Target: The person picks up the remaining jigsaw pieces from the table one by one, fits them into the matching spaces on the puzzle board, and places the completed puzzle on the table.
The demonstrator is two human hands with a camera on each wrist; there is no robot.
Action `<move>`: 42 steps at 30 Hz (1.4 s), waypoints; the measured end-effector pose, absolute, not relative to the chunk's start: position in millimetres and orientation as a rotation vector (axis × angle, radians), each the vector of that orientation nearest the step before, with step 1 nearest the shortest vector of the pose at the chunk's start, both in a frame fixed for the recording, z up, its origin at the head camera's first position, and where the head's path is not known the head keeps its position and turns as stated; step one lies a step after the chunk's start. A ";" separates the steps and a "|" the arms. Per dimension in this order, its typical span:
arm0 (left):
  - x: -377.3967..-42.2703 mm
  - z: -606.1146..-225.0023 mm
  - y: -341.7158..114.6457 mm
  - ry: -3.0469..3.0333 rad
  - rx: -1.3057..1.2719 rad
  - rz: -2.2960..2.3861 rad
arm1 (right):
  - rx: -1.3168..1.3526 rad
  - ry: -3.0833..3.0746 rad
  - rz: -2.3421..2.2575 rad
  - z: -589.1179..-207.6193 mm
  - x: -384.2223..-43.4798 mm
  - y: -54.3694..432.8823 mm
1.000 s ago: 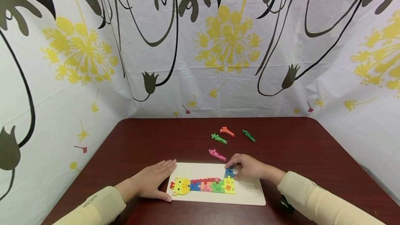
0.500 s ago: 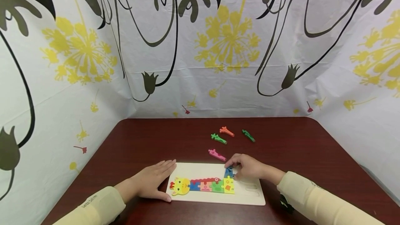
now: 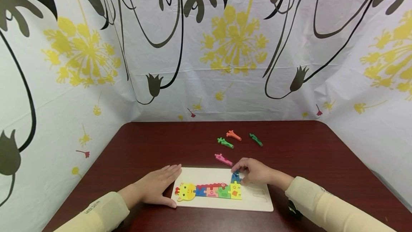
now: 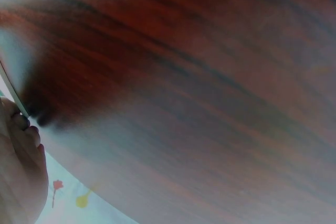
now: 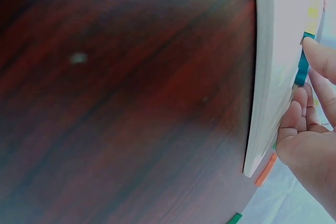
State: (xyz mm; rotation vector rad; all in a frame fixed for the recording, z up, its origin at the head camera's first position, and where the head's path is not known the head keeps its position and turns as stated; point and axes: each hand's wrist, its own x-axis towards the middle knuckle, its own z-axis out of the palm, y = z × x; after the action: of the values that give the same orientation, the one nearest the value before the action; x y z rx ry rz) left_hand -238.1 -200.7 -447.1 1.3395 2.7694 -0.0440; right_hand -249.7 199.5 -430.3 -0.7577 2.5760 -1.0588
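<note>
Right hand [image 3: 255,172] pinches blue piece [image 3: 236,178], left hand [image 3: 161,186] lies flat

Left fingers stretch straight, holding nothing, at the left edge of a smooth, pale, round-cornered board [image 3: 206,174]; right thumb and finger grip the blue piece over it, beyond the jigsaw-edged yellow piece [image 3: 235,192]. Dark-red grain streaks the worktop [image 3: 167,146], bearing four slim loose pieces [image 3: 223,159]. Little has moved since a second ago.

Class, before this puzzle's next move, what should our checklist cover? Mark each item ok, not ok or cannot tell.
1. Left hand steadying the board: ok, at its left edge.
2. Right hand holding the far blue piece: ok, thumb and finger pinch it.
3. Far blue piece fully seated: cannot tell, fingers partly cover it.
4. Loose pink piece, orange piece, light green piece, dark green piece placed: not ok, lying on the table.
</note>
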 end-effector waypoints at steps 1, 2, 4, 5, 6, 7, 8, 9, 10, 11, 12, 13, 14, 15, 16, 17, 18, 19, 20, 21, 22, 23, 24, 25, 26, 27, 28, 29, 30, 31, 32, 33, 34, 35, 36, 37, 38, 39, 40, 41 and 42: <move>-238.1 -447.0 -200.7 2.770 1.340 -0.044 | -0.758 2.578 -1.057 -429.9 -249.4 199.2; -238.1 -447.0 -200.8 2.770 1.341 -0.043 | -0.757 2.578 -1.057 -429.5 -249.2 198.9; -238.1 -447.1 -201.0 2.770 1.341 -0.042 | -0.755 2.579 -1.054 -429.0 -248.7 198.5; -238.1 -447.2 -201.1 2.771 1.342 -0.042 | -0.752 2.580 -1.054 -428.8 -248.7 198.4; -238.0 -447.2 -201.1 2.773 1.343 -0.042 | -0.746 2.583 -1.050 -428.9 -248.8 198.3; -238.0 -447.3 -201.2 2.774 1.343 -0.044 | -0.743 2.585 -1.047 -428.6 -248.8 198.2; -238.2 -447.3 -201.2 2.774 1.342 -0.045 | -0.740 2.586 -1.044 -428.8 -249.1 198.4; -238.0 -446.7 -200.9 2.771 1.334 -0.044 | -0.736 2.586 -1.041 -428.9 -249.4 198.5; -238.2 -446.4 -200.7 2.767 1.327 -0.041 | -0.733 2.587 -1.038 -429.0 -249.7 198.8; -238.1 -446.1 -200.5 2.766 1.328 -0.040 | -0.731 2.589 -1.033 -429.1 -250.2 199.1; -238.2 -446.0 -200.5 2.765 1.326 -0.039 | -0.733 2.590 -1.029 -429.1 -250.5 199.2; -238.2 -445.8 -200.5 2.765 1.326 -0.037 | -0.735 2.589 -1.029 -429.4 -251.0 199.5; -238.2 -445.8 -200.4 2.763 1.323 -0.039 | -0.735 2.587 -1.031 -429.9 -251.5 200.0; -238.1 -445.7 -200.4 2.763 1.323 -0.036 | -0.734 2.586 -1.034 -430.1 -252.0 200.2; -238.4 -446.4 -200.7 2.767 1.330 -0.036 | -0.735 2.587 -1.034 -430.3 -252.3 200.5; -238.3 -446.7 -200.9 2.770 1.337 -0.037 | -0.736 2.587 -1.036 -430.6 -252.7 200.8; -238.4 -446.9 -201.0 2.769 1.333 -0.038 | -0.736 2.585 -1.040 -430.7 -253.0 200.9; -238.6 -447.0 -201.1 2.768 1.331 -0.037 | -0.733 2.584 -1.042 -430.8 -253.3 201.2; -238.7 -447.1 -201.2 2.766 1.327 -0.036 | -0.732 2.582 -1.046 -430.6 -253.6 201.3; -238.8 -447.1 -201.3 2.764 1.328 -0.030 | -0.733 2.583 -1.047 -430.3 -253.8 201.4; -238.9 -447.3 -201.5 2.763 1.329 -0.027 | -0.733 2.584 -1.049 -429.9 -253.9 201.5; -238.8 -447.0 -201.6 2.761 1.330 -0.026 | -0.732 2.585 -1.053 -429.4 -253.9 201.6; -238.8 -446.9 -201.7 2.760 1.330 -0.026 | -0.729 2.586 -1.056 -428.9 -253.9 201.8; -238.9 -447.1 -201.8 2.761 1.333 -0.025 | -0.724 2.590 -1.056 -428.3 -253.8 202.0; -238.9 -447.2 -201.8 2.762 1.336 -0.027 | -0.720 2.594 -1.059 -427.8 -253.9 202.2; -239.1 -447.5 -201.9 2.765 1.339 -0.028 | -0.715 2.599 -1.063 -427.4 -254.0 202.5; -239.1 -447.3 -201.8 2.767 1.341 -0.030 | -0.706 2.597 -1.078 -426.9 -253.9 202.6; -239.2 -447.3 -201.6 2.768 1.339 -0.034 | -0.701 2.595 -1.089 -426.7 -254.1 202.9; -239.5 -447.4 -201.3 2.767 1.335 -0.036 | -0.693 2.593 -1.102 -426.4 -254.3 203.2; -239.7 -447.5 -201.1 2.767 1.332 -0.040 | -0.685 2.594 -1.113 -426.0 -254.5 203.4; -239.6 -447.1 -200.8 2.767 1.333 -0.042 | -0.678 2.591 -1.127 -425.8 -255.0 203.6; -239.6 -446.8 -200.4 2.765 1.330 -0.041 | -0.671 2.592 -1.139 -425.7 -255.6 203.6; -239.5 -446.4 -200.1 2.765 1.333 -0.045 | -0.665 2.593 -1.148 -425.6 -256.2 203.6; -239.6 -446.4 -199.9 2.764 1.333 -0.049 | -0.668 2.601 -1.150 -425.6 -257.1 203.7; -239.6 -446.3 -199.7 2.763 1.334 -0.051 | -0.667 2.607 -1.156 -425.4 -257.6 203.5; -239.4 -445.8 -199.7 2.761 1.334 -0.052 | -0.670 2.612 -1.161 -425.4 -258.4 203.3; -239.4 -445.6 -199.6 2.759 1.332 -0.051 | -0.673 2.616 -1.171 -425.4 -259.3 203.2; -239.4 -445.4 -199.6 2.756 1.331 -0.050 | -0.676 2.617 -1.184 -425.3 -260.0 203.0; -239.3 -445.2 -199.7 2.755 1.331 -0.051 | -0.678 2.617 -1.198 -425.0 -260.6 202.9; -239.4 -445.2 -199.7 2.752 1.323 -0.053 | -0.677 2.617 -1.216 -425.0 -261.2 202.8; -239.4 -444.9 -199.6 2.751 1.321 -0.053 | -0.674 2.615 -1.234 -424.8 -261.8 202.7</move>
State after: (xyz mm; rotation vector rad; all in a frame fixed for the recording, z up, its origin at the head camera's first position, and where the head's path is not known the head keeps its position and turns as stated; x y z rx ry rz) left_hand -239.4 -199.6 -444.9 1.3206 2.7506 -0.0534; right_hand -261.8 202.7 -424.8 -0.6737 2.6150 -1.2336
